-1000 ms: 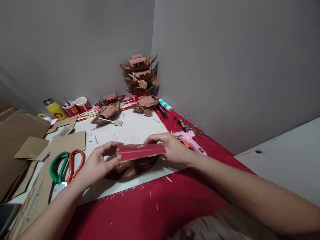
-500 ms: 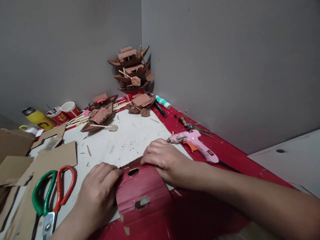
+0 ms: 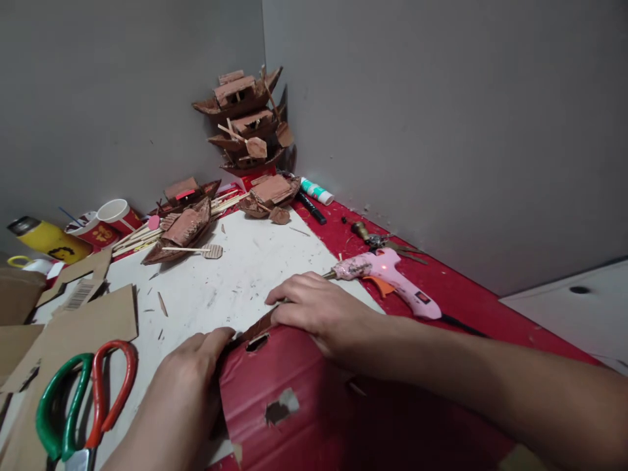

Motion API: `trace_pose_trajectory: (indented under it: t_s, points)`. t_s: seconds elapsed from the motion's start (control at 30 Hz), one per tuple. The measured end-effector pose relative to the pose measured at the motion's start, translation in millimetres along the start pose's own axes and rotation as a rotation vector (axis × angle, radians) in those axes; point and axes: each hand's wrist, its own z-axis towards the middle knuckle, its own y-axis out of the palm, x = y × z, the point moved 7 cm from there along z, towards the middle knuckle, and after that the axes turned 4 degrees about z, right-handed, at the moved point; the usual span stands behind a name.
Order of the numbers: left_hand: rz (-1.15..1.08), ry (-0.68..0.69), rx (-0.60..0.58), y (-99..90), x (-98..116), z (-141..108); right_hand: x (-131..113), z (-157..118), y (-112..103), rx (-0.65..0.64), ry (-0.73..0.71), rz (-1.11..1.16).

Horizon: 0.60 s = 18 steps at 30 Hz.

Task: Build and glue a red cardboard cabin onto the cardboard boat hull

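Observation:
A red cardboard piece (image 3: 265,379) with two ragged cut holes lies bent at the near edge of the white board (image 3: 245,261). My left hand (image 3: 189,373) grips its left far corner, thumb and fingers closed over the edge. On the right far corner my right hand (image 3: 318,311) is closed, its fingers curled over the edge. A brown strip shows along the far edge between the hands. Just beyond my right hand rests a pink glue gun (image 3: 392,278) with an orange trigger.
Scissors (image 3: 101,392) and cardboard sheets (image 3: 105,311) lie at left. Small brown model boats (image 3: 186,226) stand at the back, several stacked in the corner (image 3: 240,98). Cups (image 3: 115,212), a yellow bottle (image 3: 49,242), sticks, a marker (image 3: 311,208) and a glue tube (image 3: 318,191) are near the walls.
The view has shifted slightly. The red piece is tilted differently and nearer the camera, with more of the brown strip showing. Both hands keep their hold, with the fingers slightly moved.

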Motion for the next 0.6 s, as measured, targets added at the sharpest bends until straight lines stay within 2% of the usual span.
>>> trace_pose_trajectory:
  t_s: [0.07, 0.13, 0.23, 0.4, 0.6]
  points:
    - [-0.07, -0.001, -0.099, 2.4, 1, 5, 6, 1, 2, -0.078, 0.051, 0.088]
    - [-0.15, -0.056, -0.199, 5.7, -3, 11, 14, 2, 3, -0.137, 0.168, 0.202]
    - [-0.209, -0.09, -0.243, 6.2, -10, 19, 19, 4, 0, -0.156, 0.299, 0.287]
    - [-0.269, -0.064, -0.286, 7.7, -17, 26, 17, 12, -2, -0.199, 0.34, 0.324]
    - [-0.471, -0.211, -0.386, 14.3, -18, 25, 20, 11, 0, -0.165, 0.312, 0.372]
